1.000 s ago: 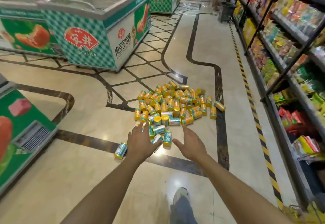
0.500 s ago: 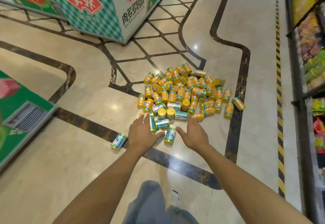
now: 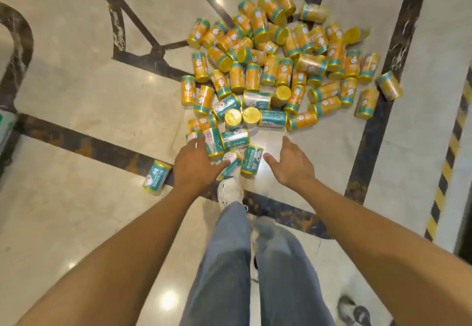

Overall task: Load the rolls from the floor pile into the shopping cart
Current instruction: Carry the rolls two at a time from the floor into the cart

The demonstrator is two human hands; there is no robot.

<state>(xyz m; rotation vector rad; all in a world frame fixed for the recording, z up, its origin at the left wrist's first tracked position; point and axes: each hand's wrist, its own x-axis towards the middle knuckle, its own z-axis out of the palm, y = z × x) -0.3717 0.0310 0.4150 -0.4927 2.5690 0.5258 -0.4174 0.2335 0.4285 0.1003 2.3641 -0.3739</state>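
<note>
A pile of rolls [image 3: 281, 62] in yellow and teal wrappers lies spread on the shiny floor ahead of me. The nearest teal rolls [image 3: 251, 159] lie between my hands. My left hand [image 3: 195, 167] hovers over the pile's near left edge, fingers apart, holding nothing. My right hand [image 3: 291, 163] is open to the right of those rolls, palm facing left, also holding nothing. One teal roll [image 3: 156, 176] lies apart, left of my left hand. No shopping cart is in view.
My jeans-clad leg and white shoe [image 3: 229, 192] stand just behind the nearest rolls; another shoe [image 3: 353, 310] is at the bottom right. Dark inlay strips [image 3: 370, 131] cross the marble floor. Yellow-black tape [image 3: 449, 151] runs along the right edge.
The view has tilted down and closer to the pile; freezers and shelves have left the frame. My hands have spread slightly and a foot has stepped up to the rolls.
</note>
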